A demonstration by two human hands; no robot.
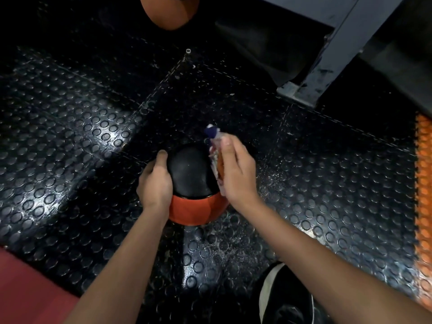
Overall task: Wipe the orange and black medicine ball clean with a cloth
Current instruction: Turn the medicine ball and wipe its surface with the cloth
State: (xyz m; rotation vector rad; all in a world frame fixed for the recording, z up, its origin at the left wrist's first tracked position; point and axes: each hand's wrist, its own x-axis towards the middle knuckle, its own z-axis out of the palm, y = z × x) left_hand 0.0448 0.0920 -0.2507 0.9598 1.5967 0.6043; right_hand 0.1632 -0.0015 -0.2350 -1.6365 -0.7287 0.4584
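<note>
The studded black rubber floor (70, 141) fills most of the view; a grey metal frame (327, 57) stands at the upper right, a second orange ball (168, 10) lies at the top edge well apart from the work, and an orange strip (424, 183) runs down the right edge. The medicine ball (191, 183) sits on the floor between both hands, black half up and away from the person, orange band toward them. The left hand (155, 183) is curled around the ball's left flank, touching it and steadying it; the right hand (236, 174) is closed on a bunched cloth (216, 157), white with blue and orange patches, pressed against the ball's upper right side. The cloth's long axis runs roughly away from the person, along the ball's curve; the unwiped black crown lies to the left of the cloth, so the next stroke probably sweeps leftward across the top toward the bracing hand; the right hand is plainly the working one.
</note>
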